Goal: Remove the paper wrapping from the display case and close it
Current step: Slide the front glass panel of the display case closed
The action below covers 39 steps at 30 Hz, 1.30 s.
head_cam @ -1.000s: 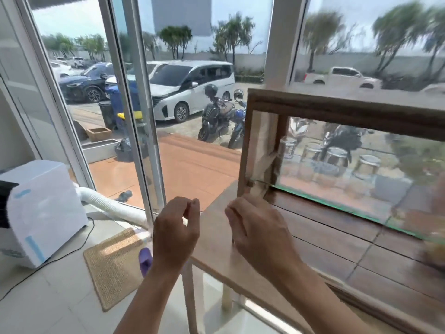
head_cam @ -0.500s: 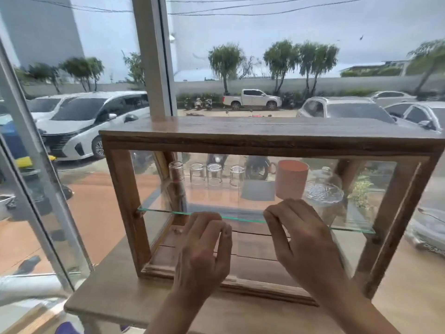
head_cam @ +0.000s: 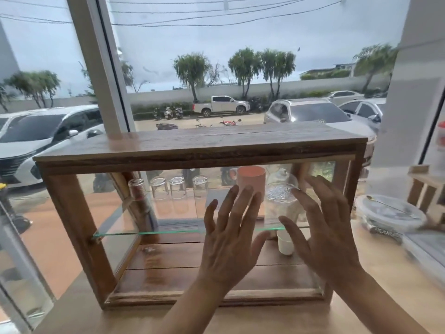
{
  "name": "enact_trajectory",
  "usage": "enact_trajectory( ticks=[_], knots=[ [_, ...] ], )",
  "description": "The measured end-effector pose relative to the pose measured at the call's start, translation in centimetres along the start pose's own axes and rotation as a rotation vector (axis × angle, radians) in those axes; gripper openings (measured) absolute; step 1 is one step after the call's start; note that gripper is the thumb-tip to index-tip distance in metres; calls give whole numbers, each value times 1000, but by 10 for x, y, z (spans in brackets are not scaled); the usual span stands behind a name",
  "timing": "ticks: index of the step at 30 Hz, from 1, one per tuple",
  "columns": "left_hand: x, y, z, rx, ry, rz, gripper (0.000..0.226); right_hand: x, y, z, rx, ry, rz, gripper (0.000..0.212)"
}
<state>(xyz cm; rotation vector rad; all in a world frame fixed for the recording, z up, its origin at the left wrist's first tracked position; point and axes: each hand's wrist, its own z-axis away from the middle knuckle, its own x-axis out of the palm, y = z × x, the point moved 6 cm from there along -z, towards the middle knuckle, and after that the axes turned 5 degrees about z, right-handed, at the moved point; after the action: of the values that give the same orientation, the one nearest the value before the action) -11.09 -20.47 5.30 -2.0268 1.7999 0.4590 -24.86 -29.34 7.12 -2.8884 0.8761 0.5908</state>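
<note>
A wooden display case (head_cam: 197, 145) with glass sides stands on a light wooden counter (head_cam: 72, 317) at the window. A glass shelf (head_cam: 144, 233) crosses its middle. Behind the case's glass stand several upturned glasses (head_cam: 177, 188), a pink cup (head_cam: 251, 179) and a patterned glass jar (head_cam: 280, 196); a small white cup (head_cam: 285, 242) sits lower down. My left hand (head_cam: 231, 239) and my right hand (head_cam: 325, 227) are raised side by side in front of the case, fingers spread, holding nothing. No paper wrapping shows on the case.
To the right on the counter lie a round lidded plastic container (head_cam: 390, 213) and a small wooden rack (head_cam: 426, 186). A white window post (head_cam: 101, 63) rises behind the case's left end. Parked cars stand outside.
The view swung from the case's left end to face its front. My hands moved right and up, and their curled fingers have spread open.
</note>
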Motion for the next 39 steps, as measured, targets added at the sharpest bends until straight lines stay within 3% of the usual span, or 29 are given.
enact_trajectory(
  ticks=[4, 9, 39],
  knots=[
    [15, -5, 0, -28, -183, -134, 98, 11, 9, 6, -10, -109, 64, 77],
    [19, -11, 1, -44, -241, -174, 102, 17, 7, 6, 16, -145, 96, 95],
    [-41, -128, 40, -117, -273, -225, 106, 64, -118, -14, -9, -150, 132, 95]
  ],
)
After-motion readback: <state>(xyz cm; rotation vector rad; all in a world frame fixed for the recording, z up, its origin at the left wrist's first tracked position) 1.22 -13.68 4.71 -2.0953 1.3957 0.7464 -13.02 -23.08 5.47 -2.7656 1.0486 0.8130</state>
